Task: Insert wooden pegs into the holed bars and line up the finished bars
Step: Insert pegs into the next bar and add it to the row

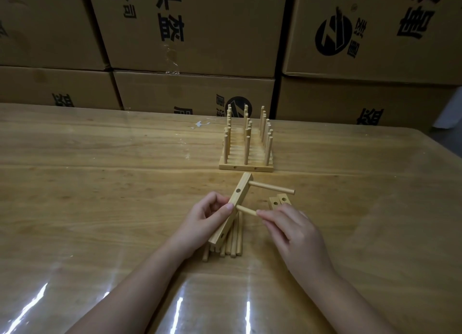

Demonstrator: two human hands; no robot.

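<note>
Working at the table [100, 183] | finished bars [246, 167] stand lined up beyond your hands | left hand [205, 218] grips the bar [240, 193], long axis running away from you, first peg [272, 187] seated | right hand [292, 231] pinches the second peg [246, 210], tip at the bar's right face, pointing left | loose pegs [233, 243] lie beneath

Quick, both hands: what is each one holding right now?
Left hand: grips the holed bar, lifted at an angle.
Right hand: pinches a peg, its far end against the bar.
</note>
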